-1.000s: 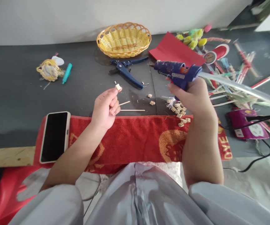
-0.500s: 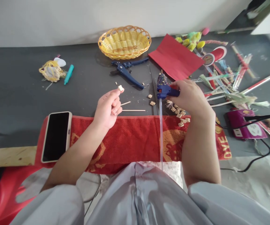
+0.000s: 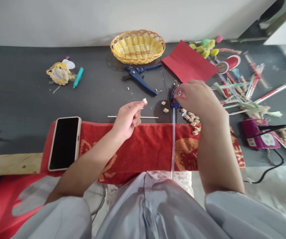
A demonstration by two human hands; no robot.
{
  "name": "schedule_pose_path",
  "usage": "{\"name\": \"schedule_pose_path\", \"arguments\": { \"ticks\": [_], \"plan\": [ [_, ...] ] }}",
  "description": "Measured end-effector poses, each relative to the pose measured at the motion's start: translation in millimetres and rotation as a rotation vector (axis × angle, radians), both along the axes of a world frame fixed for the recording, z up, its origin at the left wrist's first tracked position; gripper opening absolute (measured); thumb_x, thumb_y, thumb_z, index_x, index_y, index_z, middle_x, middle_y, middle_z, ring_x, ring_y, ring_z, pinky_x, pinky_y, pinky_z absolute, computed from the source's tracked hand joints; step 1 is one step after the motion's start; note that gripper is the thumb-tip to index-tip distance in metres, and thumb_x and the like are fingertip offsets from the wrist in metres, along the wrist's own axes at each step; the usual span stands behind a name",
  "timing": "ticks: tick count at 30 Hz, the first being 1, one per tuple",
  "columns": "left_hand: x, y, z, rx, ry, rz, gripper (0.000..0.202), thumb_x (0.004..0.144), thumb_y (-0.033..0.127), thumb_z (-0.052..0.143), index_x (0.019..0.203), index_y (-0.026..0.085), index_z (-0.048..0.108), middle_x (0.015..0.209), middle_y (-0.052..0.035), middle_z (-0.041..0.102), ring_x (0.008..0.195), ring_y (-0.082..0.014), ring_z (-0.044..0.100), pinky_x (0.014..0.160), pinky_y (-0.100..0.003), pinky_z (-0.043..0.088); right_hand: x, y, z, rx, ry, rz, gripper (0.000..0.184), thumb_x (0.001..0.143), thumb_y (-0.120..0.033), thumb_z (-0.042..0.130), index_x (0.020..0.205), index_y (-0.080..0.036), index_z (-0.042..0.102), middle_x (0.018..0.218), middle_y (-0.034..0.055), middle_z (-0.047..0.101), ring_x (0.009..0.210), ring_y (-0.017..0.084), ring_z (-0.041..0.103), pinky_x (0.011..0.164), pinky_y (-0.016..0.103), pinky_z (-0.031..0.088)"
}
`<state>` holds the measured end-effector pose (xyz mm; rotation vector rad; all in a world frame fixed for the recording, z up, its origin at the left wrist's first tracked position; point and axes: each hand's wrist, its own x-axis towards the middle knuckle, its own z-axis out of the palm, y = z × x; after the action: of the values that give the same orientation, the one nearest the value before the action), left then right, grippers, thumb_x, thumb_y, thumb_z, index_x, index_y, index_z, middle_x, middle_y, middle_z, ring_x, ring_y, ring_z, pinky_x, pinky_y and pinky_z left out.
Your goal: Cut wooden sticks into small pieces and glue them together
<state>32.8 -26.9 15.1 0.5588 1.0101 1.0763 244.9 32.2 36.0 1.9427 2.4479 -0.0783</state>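
Note:
Between thumb and forefinger, my left hand [image 3: 128,119] pinches a small pale block [image 3: 144,101], apparently short bits of wooden stick joined together. My right hand [image 3: 199,99] is closed at the blue glue gun [image 3: 174,99]; its fingers hide the handle. From the gun's back end a long clear glue stick [image 3: 173,142] runs toward me past the table edge. Several similar wooden blocks [image 3: 192,119] are heaped beside my right wrist, and two loose ones [image 3: 166,110] lie left of the gun. Behind my left hand a thin wooden stick [image 3: 149,117] lies flat.
A yellow wicker basket [image 3: 138,49], blue cutters [image 3: 143,83] and red sheet [image 3: 190,63] lie toward the back. Craft scraps, a thread spool [image 3: 232,63] and a purple power socket [image 3: 259,132] are right. A phone [image 3: 65,143] rests on the red towel [image 3: 143,149].
My left hand has moved right and slightly lower, carrying the small block nearer the glue gun. My right hand has shifted left over the gun, covering its handle. The view has shifted slightly.

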Motion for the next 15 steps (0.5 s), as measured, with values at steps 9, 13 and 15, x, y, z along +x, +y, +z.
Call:
{"name": "schedule_pose_path", "arguments": {
  "ticks": [9, 13, 15],
  "plan": [
    [1, 0, -0.2, 0.013, -0.027, 0.005, 0.008, 0.081, 0.019, 0.06, 0.077, 0.012, 0.063, 0.043, 0.0116, 0.033, 0.032, 0.0013, 0.025, 0.036, -0.015, 0.016, -51, 63, -13.3, -0.032, -0.085, 0.034, 0.021, 0.078, -0.022, 0.058, 0.095, -0.016, 0.07, 0.101, 0.0143, 0.071, 0.099, 0.032, 0.063, 0.082, 0.043, 0.05],
    [0, 0, -2.1, 0.022, -0.034, 0.002, 0.009, 0.08, 0.021, 0.063, 0.076, 0.013, 0.062, 0.043, 0.0114, 0.034, 0.032, 0.0013, 0.025, 0.036, -0.016, 0.016, -59, 76, -20.7, -0.086, -0.115, 0.012, 0.02, 0.072, -0.022, 0.067, 0.09, -0.011, 0.069, 0.102, 0.0182, 0.07, 0.095, 0.032, 0.066, 0.078, 0.045, 0.053],
    [0, 0, -2.7, 0.025, -0.035, 0.002, 0.01, 0.08, 0.023, 0.065, 0.076, 0.014, 0.062, 0.043, 0.0113, 0.035, 0.032, 0.0014, 0.025, 0.036, -0.016, 0.016, -59, 82, -28.8, -0.04, -0.114, 0.002, 0.02, 0.067, -0.017, 0.07, 0.087, -0.012, 0.068, 0.099, 0.0171, 0.07, 0.093, 0.032, 0.067, 0.076, 0.047, 0.054]
  ]
}}
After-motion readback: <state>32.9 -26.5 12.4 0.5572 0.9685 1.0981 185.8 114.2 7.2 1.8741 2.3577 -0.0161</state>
